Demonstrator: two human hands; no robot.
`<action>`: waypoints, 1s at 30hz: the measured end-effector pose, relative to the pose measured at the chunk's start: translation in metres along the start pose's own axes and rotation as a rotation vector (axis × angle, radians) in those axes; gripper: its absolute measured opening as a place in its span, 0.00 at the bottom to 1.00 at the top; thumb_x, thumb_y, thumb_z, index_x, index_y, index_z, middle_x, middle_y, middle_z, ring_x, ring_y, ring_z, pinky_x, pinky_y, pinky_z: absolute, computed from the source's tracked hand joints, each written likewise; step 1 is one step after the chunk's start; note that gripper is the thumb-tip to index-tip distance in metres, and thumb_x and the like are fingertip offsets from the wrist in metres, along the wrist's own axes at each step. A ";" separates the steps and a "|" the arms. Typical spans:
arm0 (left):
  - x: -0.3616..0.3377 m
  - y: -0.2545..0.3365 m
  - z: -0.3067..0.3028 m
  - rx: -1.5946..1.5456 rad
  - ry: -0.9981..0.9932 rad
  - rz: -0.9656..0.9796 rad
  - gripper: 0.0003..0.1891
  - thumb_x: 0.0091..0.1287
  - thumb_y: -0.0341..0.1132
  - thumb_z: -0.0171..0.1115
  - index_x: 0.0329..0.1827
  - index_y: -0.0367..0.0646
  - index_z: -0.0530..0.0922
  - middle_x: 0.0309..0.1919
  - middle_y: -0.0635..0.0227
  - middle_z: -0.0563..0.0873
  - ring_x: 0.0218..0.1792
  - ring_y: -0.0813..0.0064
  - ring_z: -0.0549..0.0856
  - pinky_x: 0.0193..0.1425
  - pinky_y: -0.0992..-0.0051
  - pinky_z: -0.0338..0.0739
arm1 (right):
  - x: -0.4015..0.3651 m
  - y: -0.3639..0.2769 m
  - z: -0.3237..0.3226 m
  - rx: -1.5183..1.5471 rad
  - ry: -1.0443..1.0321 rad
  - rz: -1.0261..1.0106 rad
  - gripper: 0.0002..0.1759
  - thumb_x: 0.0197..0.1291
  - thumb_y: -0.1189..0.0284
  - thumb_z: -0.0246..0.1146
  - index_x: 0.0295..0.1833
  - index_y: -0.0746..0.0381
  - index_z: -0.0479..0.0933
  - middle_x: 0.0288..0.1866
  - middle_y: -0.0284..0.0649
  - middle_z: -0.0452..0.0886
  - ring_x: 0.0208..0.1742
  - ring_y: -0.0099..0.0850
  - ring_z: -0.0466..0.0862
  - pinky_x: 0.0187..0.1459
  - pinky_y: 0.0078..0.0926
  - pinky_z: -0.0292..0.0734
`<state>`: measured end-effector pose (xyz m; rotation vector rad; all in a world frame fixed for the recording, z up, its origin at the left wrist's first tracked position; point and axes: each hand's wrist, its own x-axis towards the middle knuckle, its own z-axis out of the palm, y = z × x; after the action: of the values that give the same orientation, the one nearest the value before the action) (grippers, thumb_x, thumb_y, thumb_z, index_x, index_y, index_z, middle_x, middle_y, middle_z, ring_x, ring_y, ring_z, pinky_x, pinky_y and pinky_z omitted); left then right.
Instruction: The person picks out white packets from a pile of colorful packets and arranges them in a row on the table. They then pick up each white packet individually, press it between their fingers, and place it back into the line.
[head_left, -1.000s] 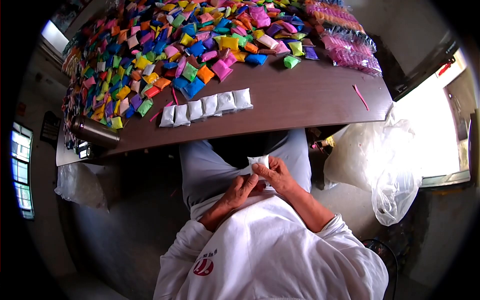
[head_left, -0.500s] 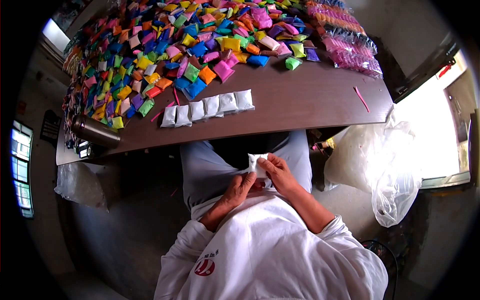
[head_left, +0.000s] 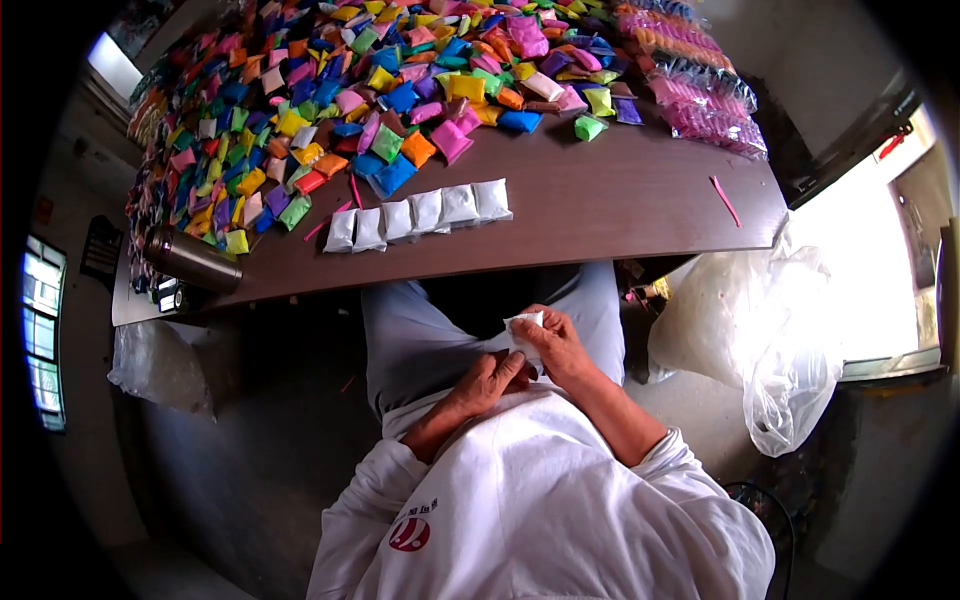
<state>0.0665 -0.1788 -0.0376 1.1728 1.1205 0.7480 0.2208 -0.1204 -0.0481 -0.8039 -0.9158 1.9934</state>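
Over my lap, my right hand [head_left: 552, 345] pinches a small white packet [head_left: 524, 324] between thumb and fingers. My left hand [head_left: 489, 382] is just to the left and lower, its fingers closed at the packet's lower end; what exactly they grip is too small to tell. On the table beyond my hands lies a row of several white packets [head_left: 426, 212], side by side near the front edge. Two thin pink strips [head_left: 330, 224] lie at the left end of that row.
A large heap of coloured packets [head_left: 380, 90] covers the back and left of the brown table [head_left: 600, 200]. A metal flask [head_left: 192, 258] lies at the left edge. Bundled clear packs [head_left: 705, 90] sit back right. Plastic bags [head_left: 740, 320] hang right; a pink strip [head_left: 725, 200] lies nearby.
The packet and my right hand have shifted slightly right, and the packet is now tilted and more covered by the fingers. My left hand has moved slightly right and down.
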 end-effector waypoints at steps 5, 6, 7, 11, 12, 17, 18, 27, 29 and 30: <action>0.002 -0.015 -0.002 -0.107 0.080 -0.023 0.27 0.71 0.56 0.46 0.37 0.38 0.81 0.30 0.64 0.85 0.32 0.73 0.83 0.42 0.76 0.76 | -0.002 -0.010 0.002 -0.154 0.088 0.034 0.15 0.61 0.64 0.64 0.43 0.65 0.75 0.33 0.30 0.76 0.31 0.17 0.70 0.32 0.17 0.67; 0.001 -0.013 -0.002 -0.092 0.128 -0.047 0.27 0.71 0.56 0.46 0.38 0.38 0.81 0.30 0.63 0.85 0.32 0.73 0.83 0.42 0.76 0.76 | -0.005 -0.016 0.009 -0.200 0.171 0.010 0.14 0.60 0.65 0.65 0.43 0.64 0.73 0.32 0.29 0.74 0.29 0.17 0.69 0.29 0.16 0.64; 0.001 -0.012 -0.003 -0.076 0.176 -0.071 0.28 0.70 0.57 0.46 0.38 0.38 0.81 0.30 0.63 0.85 0.33 0.73 0.83 0.43 0.76 0.76 | -0.006 -0.013 0.007 -0.201 0.171 0.009 0.14 0.60 0.65 0.65 0.43 0.64 0.73 0.32 0.29 0.74 0.29 0.17 0.69 0.29 0.16 0.64; 0.002 -0.011 -0.004 -0.035 0.214 -0.096 0.27 0.71 0.56 0.46 0.38 0.37 0.81 0.30 0.62 0.85 0.33 0.71 0.83 0.44 0.74 0.76 | -0.017 -0.014 0.008 -0.429 0.190 -0.252 0.17 0.56 0.67 0.70 0.40 0.64 0.69 0.28 0.28 0.69 0.30 0.18 0.68 0.30 0.16 0.65; 0.005 -0.010 -0.007 0.093 0.138 -0.054 0.26 0.71 0.54 0.47 0.40 0.36 0.80 0.31 0.59 0.85 0.34 0.68 0.84 0.44 0.72 0.77 | -0.019 -0.017 0.013 -0.553 0.203 -0.230 0.19 0.55 0.66 0.70 0.40 0.65 0.69 0.28 0.30 0.70 0.30 0.18 0.69 0.31 0.18 0.67; 0.001 0.012 0.003 0.162 0.202 -0.046 0.20 0.71 0.47 0.50 0.42 0.35 0.80 0.32 0.55 0.85 0.37 0.66 0.84 0.42 0.70 0.77 | -0.009 -0.020 0.020 -0.912 0.217 -0.150 0.26 0.50 0.60 0.72 0.43 0.67 0.70 0.32 0.39 0.76 0.31 0.22 0.74 0.31 0.22 0.72; 0.001 0.010 0.002 0.241 0.181 -0.009 0.20 0.71 0.46 0.51 0.43 0.35 0.79 0.33 0.55 0.85 0.37 0.67 0.84 0.42 0.71 0.77 | -0.007 -0.015 0.018 -0.929 0.200 -0.207 0.23 0.54 0.62 0.69 0.45 0.68 0.70 0.33 0.37 0.77 0.32 0.22 0.75 0.33 0.22 0.72; 0.006 -0.010 0.001 -0.077 -0.017 0.063 0.21 0.71 0.48 0.51 0.44 0.36 0.78 0.31 0.66 0.81 0.33 0.76 0.78 0.42 0.74 0.73 | -0.006 -0.021 -0.006 -0.169 0.060 0.106 0.09 0.62 0.70 0.52 0.38 0.64 0.74 0.30 0.30 0.75 0.32 0.18 0.73 0.33 0.17 0.69; 0.007 -0.014 0.001 -0.193 0.033 0.056 0.20 0.72 0.47 0.50 0.43 0.36 0.78 0.29 0.67 0.80 0.32 0.76 0.77 0.40 0.74 0.73 | -0.007 -0.020 -0.004 -0.141 0.051 0.145 0.10 0.63 0.69 0.52 0.39 0.64 0.74 0.30 0.31 0.75 0.32 0.19 0.74 0.34 0.18 0.70; 0.006 -0.009 0.000 -0.140 0.029 0.036 0.20 0.72 0.48 0.50 0.42 0.36 0.78 0.29 0.67 0.80 0.32 0.76 0.77 0.40 0.75 0.72 | -0.007 -0.018 -0.001 -0.072 0.073 0.161 0.10 0.62 0.68 0.55 0.37 0.64 0.75 0.29 0.31 0.76 0.31 0.20 0.76 0.33 0.17 0.71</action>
<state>0.0680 -0.1759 -0.0483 1.0688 1.0559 0.8597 0.2318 -0.1180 -0.0319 -1.0125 -0.9096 2.0630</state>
